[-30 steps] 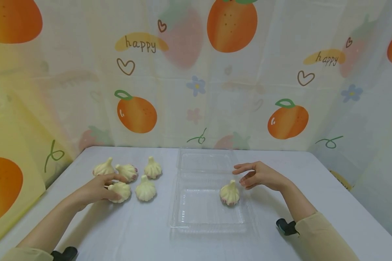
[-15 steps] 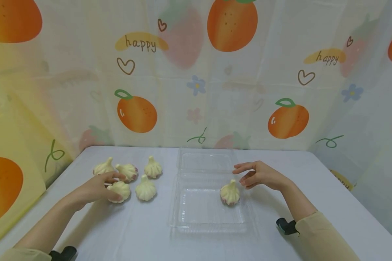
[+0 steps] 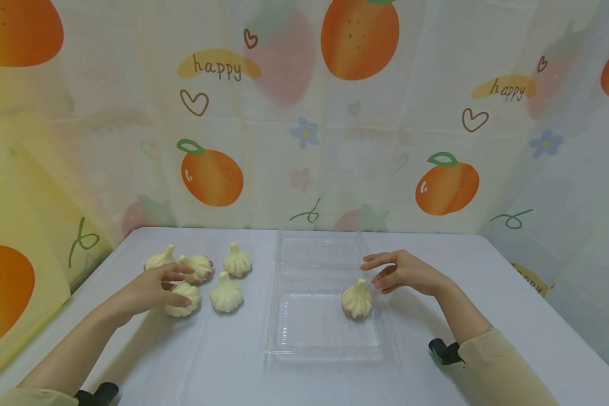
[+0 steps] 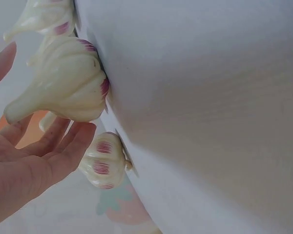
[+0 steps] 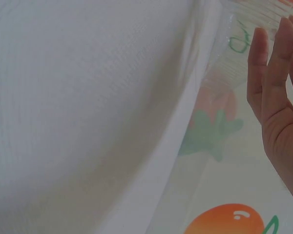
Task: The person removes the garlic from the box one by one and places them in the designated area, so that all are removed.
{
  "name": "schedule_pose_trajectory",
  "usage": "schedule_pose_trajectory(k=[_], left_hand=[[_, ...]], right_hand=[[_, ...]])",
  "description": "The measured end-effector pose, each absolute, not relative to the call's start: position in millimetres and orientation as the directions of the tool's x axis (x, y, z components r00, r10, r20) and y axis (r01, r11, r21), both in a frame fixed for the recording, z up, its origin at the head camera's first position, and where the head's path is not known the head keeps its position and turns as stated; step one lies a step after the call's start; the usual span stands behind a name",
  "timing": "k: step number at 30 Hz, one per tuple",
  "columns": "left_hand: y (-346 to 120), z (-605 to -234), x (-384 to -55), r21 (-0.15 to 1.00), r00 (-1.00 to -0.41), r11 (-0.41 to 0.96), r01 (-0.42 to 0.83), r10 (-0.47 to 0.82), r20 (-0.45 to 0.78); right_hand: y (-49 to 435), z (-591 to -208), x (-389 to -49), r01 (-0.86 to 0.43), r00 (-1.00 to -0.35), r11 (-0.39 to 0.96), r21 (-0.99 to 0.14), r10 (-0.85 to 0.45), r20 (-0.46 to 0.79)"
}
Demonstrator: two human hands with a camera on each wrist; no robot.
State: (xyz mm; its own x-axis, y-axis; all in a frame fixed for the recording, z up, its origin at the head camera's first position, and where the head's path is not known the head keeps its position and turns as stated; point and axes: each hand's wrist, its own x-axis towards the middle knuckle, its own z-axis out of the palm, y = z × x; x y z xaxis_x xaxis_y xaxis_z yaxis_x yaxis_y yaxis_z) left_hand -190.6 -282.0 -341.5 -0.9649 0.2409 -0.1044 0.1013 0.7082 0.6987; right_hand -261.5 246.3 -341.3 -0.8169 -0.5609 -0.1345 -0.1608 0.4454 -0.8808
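Note:
Spread around a garlic bulb (image 3: 184, 296) at the left of the table is my left hand (image 3: 149, 287). In the left wrist view the fingers lie against or very near one side of that bulb (image 4: 68, 80), while the thumb (image 4: 1, 66) stands apart from it. My right hand (image 3: 411, 273) hovers with loosely bent fingers, holding nothing, by the right side of a clear plastic clamshell box (image 3: 309, 324). One garlic bulb (image 3: 357, 301) stands upright in the right part of that box. The right wrist view shows the right hand's fingers (image 5: 278, 63) bent and holding nothing.
Several more garlic bulbs stand close by my left hand: one at the front (image 3: 226, 293), one behind it (image 3: 237, 260), one with purple marks (image 3: 199, 268) and one at the far left (image 3: 159, 257). The box's lid (image 3: 320, 251) lies open toward the printed curtain (image 3: 304, 169).
My left hand has shifted very slightly left, and the bulb at its fingers has moved a little left with it. The right hand has stayed in place.

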Motion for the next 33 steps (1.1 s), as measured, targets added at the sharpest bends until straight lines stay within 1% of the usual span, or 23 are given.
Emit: schedule_pose_trajectory(k=[5, 11, 21, 29, 33], left_hand=[[-281.7, -339.2, -190.6, 0.691, -0.967, 0.717, 0.089, 0.228, -0.112], [-278.3, -334.7, -190.8, 0.689, -0.974, 0.719, 0.091, 0.21, -0.09], [-261.2, -318.2, -191.6, 0.718, -0.991, 0.695, 0.046, 0.121, -0.054], [-255.6, -314.1, -186.4, 0.739, -0.991, 0.672, 0.049, 0.128, -0.051], [-250.0, -311.6, -184.6, 0.744, -0.991, 0.664, 0.078, 0.135, -0.017]], right_hand=[[246.3, -342.1, -261.2, -0.156, -0.82, 0.447, -0.881, -0.556, -0.137], [246.4, -343.2, -261.6, -0.158, -0.818, 0.446, -0.881, -0.559, -0.137], [246.0, -341.7, -262.3, -0.168, -0.815, 0.441, -0.882, -0.565, -0.128], [246.7, -342.4, -262.3, -0.165, -0.814, 0.436, -0.885, -0.567, -0.128], [247.1, -343.1, -263.2, -0.164, -0.814, 0.436, -0.885, -0.567, -0.128]])
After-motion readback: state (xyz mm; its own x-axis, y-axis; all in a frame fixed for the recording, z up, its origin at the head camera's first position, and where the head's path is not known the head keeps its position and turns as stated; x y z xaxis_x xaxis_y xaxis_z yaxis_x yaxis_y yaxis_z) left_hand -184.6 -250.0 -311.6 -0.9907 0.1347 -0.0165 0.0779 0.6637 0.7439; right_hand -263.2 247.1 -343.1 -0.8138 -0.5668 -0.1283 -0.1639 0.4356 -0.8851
